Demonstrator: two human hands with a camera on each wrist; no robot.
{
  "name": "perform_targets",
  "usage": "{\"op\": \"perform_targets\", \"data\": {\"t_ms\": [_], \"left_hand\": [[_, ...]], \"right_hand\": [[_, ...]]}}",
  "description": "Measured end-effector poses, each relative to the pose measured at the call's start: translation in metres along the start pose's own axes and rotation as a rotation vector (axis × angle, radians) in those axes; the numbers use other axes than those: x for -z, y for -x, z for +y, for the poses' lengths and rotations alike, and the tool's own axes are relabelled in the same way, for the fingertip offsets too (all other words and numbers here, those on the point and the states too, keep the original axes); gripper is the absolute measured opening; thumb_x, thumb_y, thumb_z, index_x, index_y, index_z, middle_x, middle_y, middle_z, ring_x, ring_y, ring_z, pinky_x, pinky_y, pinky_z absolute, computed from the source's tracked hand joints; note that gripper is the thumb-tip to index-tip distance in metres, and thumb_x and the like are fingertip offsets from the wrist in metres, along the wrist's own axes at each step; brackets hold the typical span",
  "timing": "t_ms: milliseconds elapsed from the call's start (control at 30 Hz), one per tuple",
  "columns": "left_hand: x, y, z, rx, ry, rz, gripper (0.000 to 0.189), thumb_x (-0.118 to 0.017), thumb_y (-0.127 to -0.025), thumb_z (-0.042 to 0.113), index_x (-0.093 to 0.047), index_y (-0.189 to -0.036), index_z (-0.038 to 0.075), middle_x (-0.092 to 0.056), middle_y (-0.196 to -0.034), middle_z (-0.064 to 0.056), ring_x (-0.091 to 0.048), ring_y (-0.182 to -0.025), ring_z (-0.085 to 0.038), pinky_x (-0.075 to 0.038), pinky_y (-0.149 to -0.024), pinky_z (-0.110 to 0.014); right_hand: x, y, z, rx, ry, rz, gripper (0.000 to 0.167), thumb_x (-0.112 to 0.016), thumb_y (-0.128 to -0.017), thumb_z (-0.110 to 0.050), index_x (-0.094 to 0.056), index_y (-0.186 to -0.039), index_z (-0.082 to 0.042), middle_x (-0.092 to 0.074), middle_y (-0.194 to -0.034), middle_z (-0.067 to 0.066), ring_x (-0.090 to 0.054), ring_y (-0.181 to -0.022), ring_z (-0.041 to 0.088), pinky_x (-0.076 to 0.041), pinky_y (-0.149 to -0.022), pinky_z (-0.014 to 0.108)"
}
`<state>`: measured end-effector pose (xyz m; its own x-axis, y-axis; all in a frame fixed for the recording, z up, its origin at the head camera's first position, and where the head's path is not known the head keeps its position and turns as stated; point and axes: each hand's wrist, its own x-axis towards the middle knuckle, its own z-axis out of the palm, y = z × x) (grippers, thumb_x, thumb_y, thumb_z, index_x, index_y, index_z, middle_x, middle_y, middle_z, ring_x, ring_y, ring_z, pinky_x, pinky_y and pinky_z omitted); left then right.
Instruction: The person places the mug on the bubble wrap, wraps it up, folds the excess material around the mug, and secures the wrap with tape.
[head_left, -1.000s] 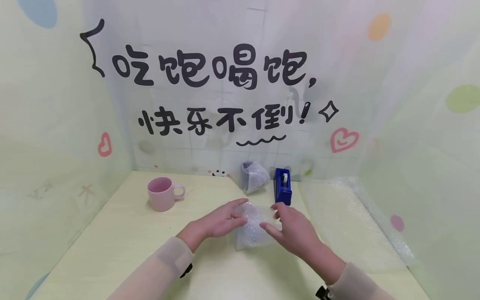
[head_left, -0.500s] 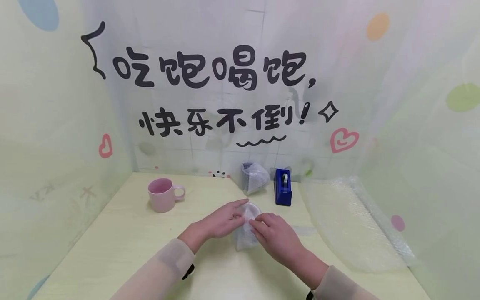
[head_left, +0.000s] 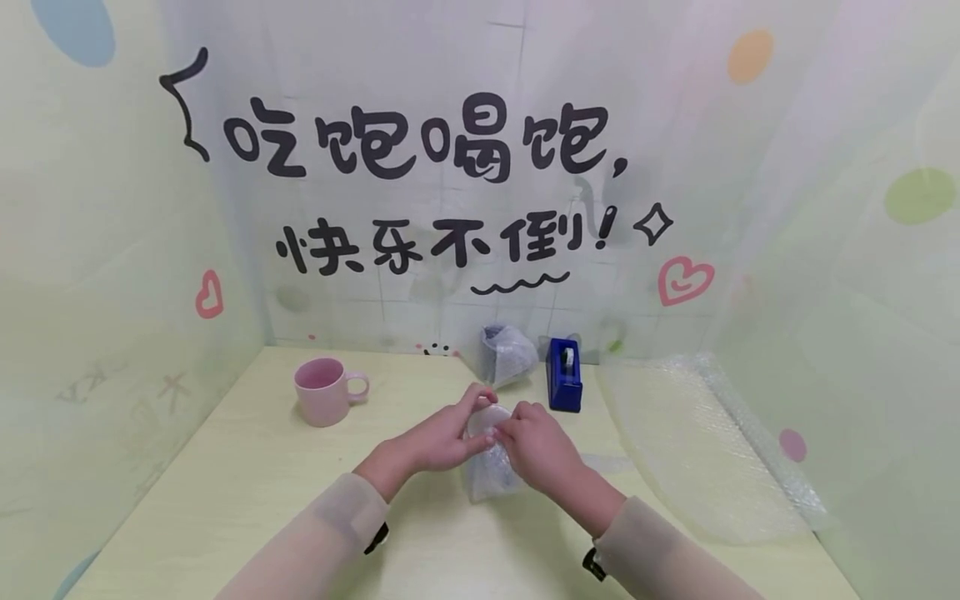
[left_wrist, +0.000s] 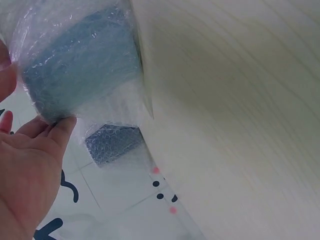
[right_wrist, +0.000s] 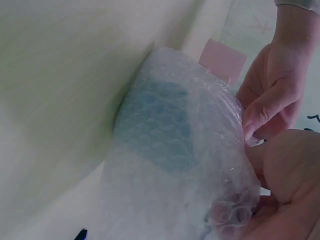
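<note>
A bluish cup (left_wrist: 85, 65) in bubble wrap (right_wrist: 155, 200) stands on the table, its round rim facing up in the head view. My left hand (head_left: 442, 433) holds it at the rim, thumb on the near side and fingers on the far side. With the fingers of my right hand (head_left: 543, 450), I pinch the wrap's edge and press it over the rim. Some of those fingers show through the clear wrap in the right wrist view. What lies inside the cup is hidden.
A pink mug (head_left: 324, 392) stands at the left. Behind my hands are another bubble-wrapped item (head_left: 510, 354) and a blue tape dispenser (head_left: 565, 375). Flat bubble wrap sheets (head_left: 697, 450) lie at the right, against the printed curtain (head_left: 847, 350).
My right hand has moved left and inward, folding the wrap's loose side in over the rim. The left hand stays at the rim, its fingers now more bent.
</note>
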<state>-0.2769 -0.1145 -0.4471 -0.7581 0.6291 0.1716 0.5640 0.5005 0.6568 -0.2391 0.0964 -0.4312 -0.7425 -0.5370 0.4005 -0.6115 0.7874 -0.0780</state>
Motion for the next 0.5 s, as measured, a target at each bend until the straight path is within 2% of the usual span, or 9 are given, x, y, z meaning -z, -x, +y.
{"op": "perform_targets", "data": {"t_ms": [100,167,200,233,300,367,433,500], "left_hand": [[0.001,0.001,0.000,-0.018,-0.013,0.002,0.046,-0.069,-0.109,0.027,-0.045,-0.146,0.013,-0.069,-0.144,-0.018,-0.074,-0.102,-0.031,-0.057,-0.104,-0.051],[0.002,0.002,-0.001,-0.014,-0.021,-0.002,0.045,-0.068,-0.110,0.029,-0.051,-0.147,0.009,-0.069,-0.145,-0.018,-0.074,-0.114,-0.037,-0.056,-0.111,-0.053],[0.003,0.002,-0.001,-0.004,-0.023,-0.004,0.047,-0.068,-0.110,0.029,-0.053,-0.149,0.008,-0.067,-0.149,-0.020,-0.070,-0.127,-0.040,-0.053,-0.117,-0.056],[0.003,0.003,-0.001,0.004,-0.023,-0.008,0.049,-0.068,-0.110,0.028,-0.055,-0.151,0.005,-0.064,-0.153,-0.021,-0.068,-0.132,-0.042,-0.050,-0.120,-0.057],[0.004,0.003,0.000,0.016,-0.027,-0.023,0.045,-0.067,-0.110,0.028,-0.062,-0.148,0.005,-0.055,-0.164,-0.023,-0.052,-0.154,-0.043,-0.041,-0.129,-0.059],[0.005,0.004,0.000,0.017,-0.037,-0.044,0.041,-0.067,-0.110,0.028,-0.067,-0.145,0.007,-0.046,-0.170,-0.024,-0.044,-0.159,-0.045,-0.038,-0.130,-0.061],[0.005,0.004,0.001,0.003,-0.052,-0.061,0.030,-0.067,-0.111,0.027,-0.075,-0.134,0.010,-0.044,-0.172,-0.024,-0.042,-0.161,-0.044,-0.039,-0.130,-0.060],[0.005,0.005,0.002,-0.010,-0.072,-0.073,0.024,-0.066,-0.111,0.027,-0.078,-0.125,0.012,-0.044,-0.172,-0.024,-0.043,-0.160,-0.044,-0.041,-0.129,-0.060]], "right_hand": [[0.003,-0.014,-0.005,-0.176,-0.114,-0.094,0.010,-0.079,-0.101,-0.012,-0.076,-0.101,-0.003,-0.068,-0.085,0.006,-0.063,-0.081,0.023,-0.058,-0.076,0.039],[0.005,-0.021,-0.009,-0.276,-0.173,-0.126,0.009,-0.080,-0.099,-0.011,-0.072,-0.097,-0.006,-0.069,-0.086,0.006,-0.065,-0.082,0.023,-0.060,-0.077,0.040],[0.005,-0.023,-0.011,-0.297,-0.191,-0.125,0.009,-0.080,-0.098,-0.010,-0.073,-0.096,-0.006,-0.070,-0.086,0.005,-0.066,-0.084,0.023,-0.061,-0.078,0.040],[0.005,-0.024,-0.012,-0.294,-0.195,-0.123,0.008,-0.081,-0.097,-0.009,-0.074,-0.094,-0.006,-0.069,-0.084,0.004,-0.064,-0.082,0.022,-0.059,-0.076,0.039],[0.004,-0.023,-0.013,-0.239,-0.175,-0.118,0.006,-0.081,-0.096,-0.007,-0.079,-0.090,-0.009,-0.068,-0.083,0.003,-0.064,-0.082,0.023,-0.059,-0.076,0.039],[0.006,-0.021,-0.011,-0.159,-0.142,-0.123,0.011,-0.079,-0.097,-0.007,-0.083,-0.090,-0.013,-0.069,-0.082,0.002,-0.064,-0.083,0.024,-0.058,-0.077,0.039],[0.009,-0.017,-0.009,-0.085,-0.125,-0.142,0.013,-0.075,-0.100,-0.007,-0.083,-0.091,-0.012,-0.071,-0.084,0.003,-0.066,-0.085,0.026,-0.059,-0.080,0.041],[0.015,-0.014,-0.006,-0.039,-0.126,-0.173,0.013,-0.071,-0.103,-0.011,-0.084,-0.099,-0.010,-0.077,-0.091,0.006,-0.070,-0.091,0.028,-0.060,-0.087,0.044]]}}
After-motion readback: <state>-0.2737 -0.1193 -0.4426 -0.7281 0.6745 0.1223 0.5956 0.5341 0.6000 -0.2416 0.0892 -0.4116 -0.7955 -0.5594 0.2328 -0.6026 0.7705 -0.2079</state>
